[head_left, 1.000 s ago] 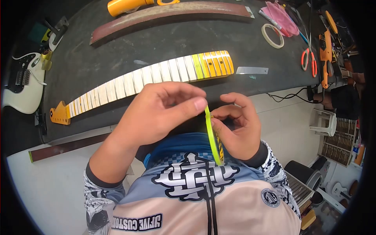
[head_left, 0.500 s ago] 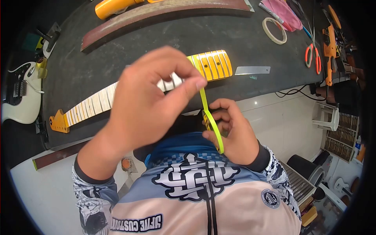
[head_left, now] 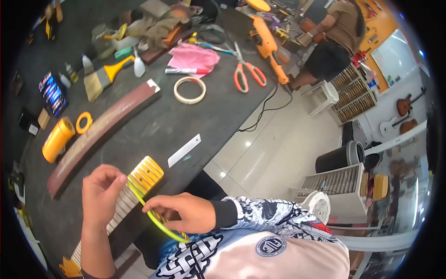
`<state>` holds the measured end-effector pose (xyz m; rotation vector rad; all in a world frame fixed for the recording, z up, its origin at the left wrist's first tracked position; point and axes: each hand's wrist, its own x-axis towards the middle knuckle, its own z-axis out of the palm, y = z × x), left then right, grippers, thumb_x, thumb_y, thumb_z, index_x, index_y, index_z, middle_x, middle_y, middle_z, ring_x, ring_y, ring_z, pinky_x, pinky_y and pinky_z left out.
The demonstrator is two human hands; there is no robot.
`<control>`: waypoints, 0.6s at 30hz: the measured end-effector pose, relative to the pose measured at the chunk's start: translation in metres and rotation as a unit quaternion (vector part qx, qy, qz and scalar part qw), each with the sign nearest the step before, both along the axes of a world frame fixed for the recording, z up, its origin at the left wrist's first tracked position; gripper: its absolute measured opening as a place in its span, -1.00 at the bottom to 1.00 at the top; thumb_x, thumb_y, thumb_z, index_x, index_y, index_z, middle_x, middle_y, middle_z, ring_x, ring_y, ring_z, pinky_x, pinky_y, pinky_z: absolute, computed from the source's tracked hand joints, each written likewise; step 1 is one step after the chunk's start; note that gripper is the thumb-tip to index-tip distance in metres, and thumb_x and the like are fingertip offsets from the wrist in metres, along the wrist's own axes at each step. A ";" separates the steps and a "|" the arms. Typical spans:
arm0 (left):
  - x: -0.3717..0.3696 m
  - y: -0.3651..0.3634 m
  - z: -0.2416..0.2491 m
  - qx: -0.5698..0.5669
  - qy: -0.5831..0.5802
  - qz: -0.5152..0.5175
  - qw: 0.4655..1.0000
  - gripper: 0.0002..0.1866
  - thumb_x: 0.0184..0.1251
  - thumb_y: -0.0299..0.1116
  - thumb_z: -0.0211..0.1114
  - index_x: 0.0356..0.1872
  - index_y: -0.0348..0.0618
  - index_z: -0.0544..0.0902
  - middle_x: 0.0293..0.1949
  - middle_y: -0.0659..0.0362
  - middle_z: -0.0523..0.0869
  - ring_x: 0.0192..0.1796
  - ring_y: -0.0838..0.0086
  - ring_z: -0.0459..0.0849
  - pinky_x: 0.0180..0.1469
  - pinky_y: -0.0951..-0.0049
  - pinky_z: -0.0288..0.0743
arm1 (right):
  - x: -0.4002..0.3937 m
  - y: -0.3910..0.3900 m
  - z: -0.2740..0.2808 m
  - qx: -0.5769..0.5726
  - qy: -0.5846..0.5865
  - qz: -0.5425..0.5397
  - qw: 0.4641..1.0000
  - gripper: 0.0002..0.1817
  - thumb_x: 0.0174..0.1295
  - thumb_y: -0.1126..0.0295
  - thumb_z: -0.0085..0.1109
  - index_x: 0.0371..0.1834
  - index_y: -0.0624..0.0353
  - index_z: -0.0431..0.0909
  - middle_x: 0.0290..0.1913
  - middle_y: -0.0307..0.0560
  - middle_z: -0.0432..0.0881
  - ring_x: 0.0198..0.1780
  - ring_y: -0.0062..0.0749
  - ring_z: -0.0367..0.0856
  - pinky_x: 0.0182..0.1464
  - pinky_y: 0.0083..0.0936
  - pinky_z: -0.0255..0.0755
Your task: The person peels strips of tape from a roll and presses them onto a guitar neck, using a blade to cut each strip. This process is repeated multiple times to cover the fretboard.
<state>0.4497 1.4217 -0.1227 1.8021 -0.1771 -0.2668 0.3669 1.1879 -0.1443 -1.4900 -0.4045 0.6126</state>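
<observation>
While tape is drawn off the roll
Left hand (head_left: 100,195) pinches the green tape (head_left: 139,201) end; right hand (head_left: 179,213) grips the roll. Next: lay it across the guitar neck (head_left: 139,179).

Bare dark bench top (head_left: 186,125) at frame centre lay open between long brown sanding beam (head_left: 100,132) at left and metal ruler (head_left: 184,150) just right of it. Guitar neck (head_left: 134,186) blocked lower left, beneath left hand (head_left: 100,195) and right hand (head_left: 179,213). Upper bench crowded: tape ring (head_left: 190,89), pink cloth (head_left: 194,56), scissors (head_left: 245,73), brush (head_left: 103,76). Floor at right centre stood clear up to white stool (head_left: 320,96).
</observation>
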 end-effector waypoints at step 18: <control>0.021 0.011 0.001 0.115 0.041 -0.057 0.991 -0.80 0.46 -0.34 0.43 -0.24 -0.32 0.75 -0.36 0.30 0.72 -0.32 0.74 0.57 -0.26 0.61 0.48 | 0.001 0.027 -0.030 0.017 -0.075 -0.200 0.977 -0.84 0.33 0.69 0.29 -0.05 0.38 0.71 -0.12 0.00 0.79 -0.10 -0.35 0.86 -0.06 -0.52 0.73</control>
